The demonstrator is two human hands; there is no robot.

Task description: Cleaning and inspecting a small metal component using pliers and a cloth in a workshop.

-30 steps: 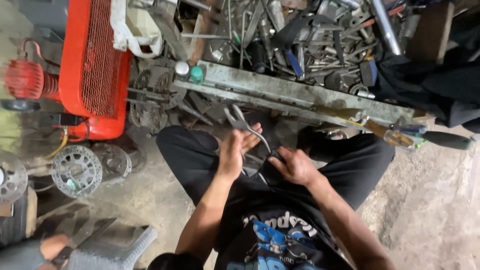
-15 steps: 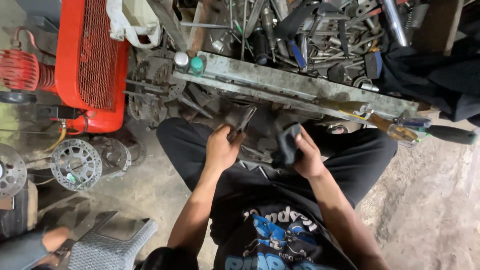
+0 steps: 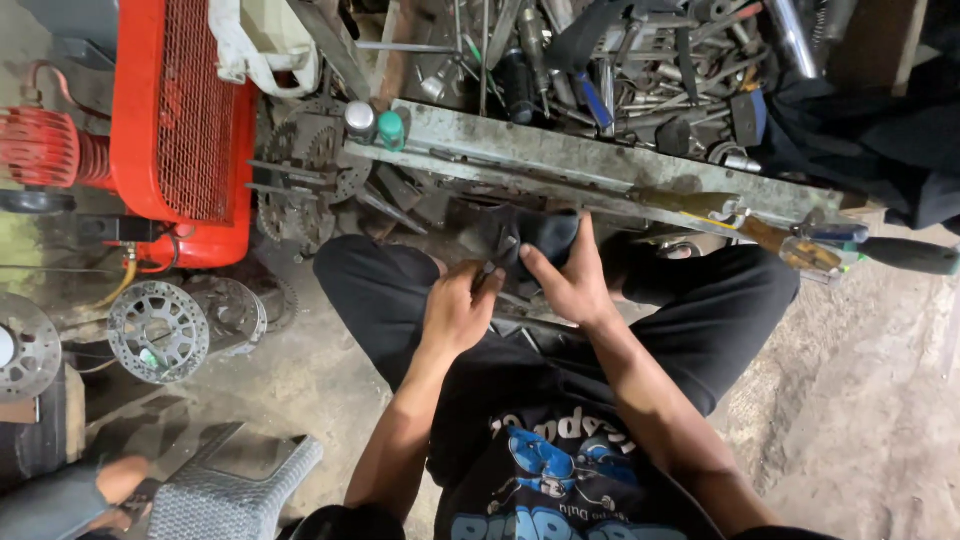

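Between the knees: both hands meet just near of the grey metal beam [image 3: 600, 175].
Left hand [image 3: 457, 312]: fingers curled tight around a small metal tool, can't make out which kind.
Right hand [image 3: 572, 280]: clamped on a dark cloth-like piece [image 3: 540, 235], thumb on top.
Dark piece: sits right under the beam, touching both hands.
Left side: red compressor [image 3: 180, 120], brake discs [image 3: 158, 330] on the floor.
Far side: messy pile of tools [image 3: 600, 60].
Right: screwdriver [image 3: 850, 250] lying on the beam end.
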